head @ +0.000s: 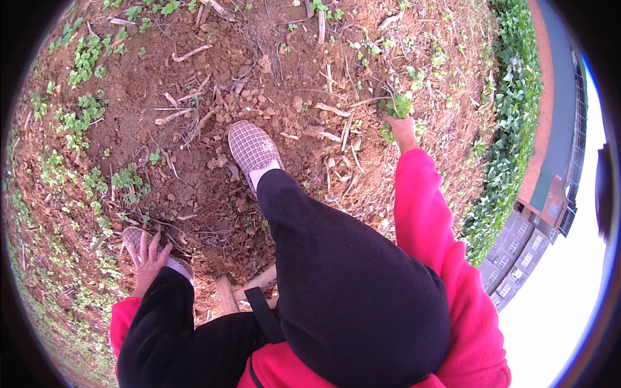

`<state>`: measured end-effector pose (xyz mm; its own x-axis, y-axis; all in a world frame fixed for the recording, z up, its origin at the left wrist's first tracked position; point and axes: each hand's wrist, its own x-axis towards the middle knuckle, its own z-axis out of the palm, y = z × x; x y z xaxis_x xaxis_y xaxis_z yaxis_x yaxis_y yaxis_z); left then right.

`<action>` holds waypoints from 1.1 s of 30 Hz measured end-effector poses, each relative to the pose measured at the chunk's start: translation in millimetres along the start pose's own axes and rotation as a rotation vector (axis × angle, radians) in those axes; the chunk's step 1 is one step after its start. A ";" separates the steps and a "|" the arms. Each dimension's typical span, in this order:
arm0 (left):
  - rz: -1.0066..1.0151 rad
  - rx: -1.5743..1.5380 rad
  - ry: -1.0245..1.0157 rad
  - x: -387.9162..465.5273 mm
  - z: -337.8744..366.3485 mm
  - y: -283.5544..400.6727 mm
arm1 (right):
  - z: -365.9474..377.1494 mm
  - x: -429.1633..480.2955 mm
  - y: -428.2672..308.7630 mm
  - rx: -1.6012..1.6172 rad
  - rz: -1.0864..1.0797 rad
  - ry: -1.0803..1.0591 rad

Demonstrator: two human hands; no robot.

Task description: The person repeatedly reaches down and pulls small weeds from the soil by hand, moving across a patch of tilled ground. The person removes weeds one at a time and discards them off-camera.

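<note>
My right hand [403, 131] reaches far out to the right, low over the soil. Its fingers are closed on a small leafy green weed [400, 105], and the grip itself is partly hidden. On the left, my left hand [148, 264] has its fingers spread over the checked slipper [130, 236] on my left foot. Nothing shows in that hand. A second checked slipper [253, 144], on my right foot, rests on reddish-brown soil [204, 136] between my hands.
Dry stalk pieces [332, 109] and clods lie about the ground. Low green weeds [82, 119] grow on the left. Beneath me, part of a wooden stool [227, 293] with a black strap [264, 313] shows. A leafy green crop row [516, 97] borders the right, with buildings [509, 257] beyond.
</note>
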<state>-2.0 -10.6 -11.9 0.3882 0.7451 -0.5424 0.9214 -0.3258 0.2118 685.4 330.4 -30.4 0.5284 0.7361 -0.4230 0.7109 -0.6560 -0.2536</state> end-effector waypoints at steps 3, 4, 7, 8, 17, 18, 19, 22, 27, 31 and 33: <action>-0.016 -0.063 -0.003 -0.5 -3.9 1.6 | -11.6 -25.5 22.3 0.486 0.085 -0.040; -0.021 -0.093 -0.004 -0.5 -4.7 1.8 | -9.1 -30.2 25.2 0.573 0.115 -0.046; 0.005 -0.047 0.023 0.3 -4.1 1.0 | 0.8 -43.6 29.6 0.635 0.137 -0.056; 0.012 -0.045 0.024 0.3 -3.3 0.5 | 3.7 -45.8 28.6 0.693 0.154 -0.092; 0.021 -0.016 0.074 -0.1 -0.3 -0.1 | -51.1 -48.8 24.7 1.007 0.266 0.052; 0.022 -0.008 0.081 -0.2 0.0 0.0 | -53.2 -49.2 24.9 0.894 0.238 0.071; 0.015 -0.020 0.064 -0.3 0.6 0.1 | -53.2 -49.7 24.8 0.890 0.145 -0.033; 0.007 -0.037 0.055 -0.8 2.9 -1.1 | -40.2 -46.6 18.1 0.791 0.004 -0.057; 0.040 0.016 0.074 -0.4 3.8 -3.2 | -18.7 -22.9 -12.5 0.626 -0.143 0.164; -0.011 -0.084 -0.007 -1.8 0.1 -0.8 | -4.8 -5.6 -34.4 -0.054 -0.328 0.095; 0.010 -0.037 0.008 -0.2 -1.5 -0.5 | 7.9 -6.2 -38.6 -0.407 -0.673 0.106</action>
<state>-2.5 -9.8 -10.7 0.3977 0.7462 -0.5338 0.9173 -0.3116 0.2478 651.0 349.8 -24.9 -0.0484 0.9784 -0.2009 0.9963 0.0331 -0.0790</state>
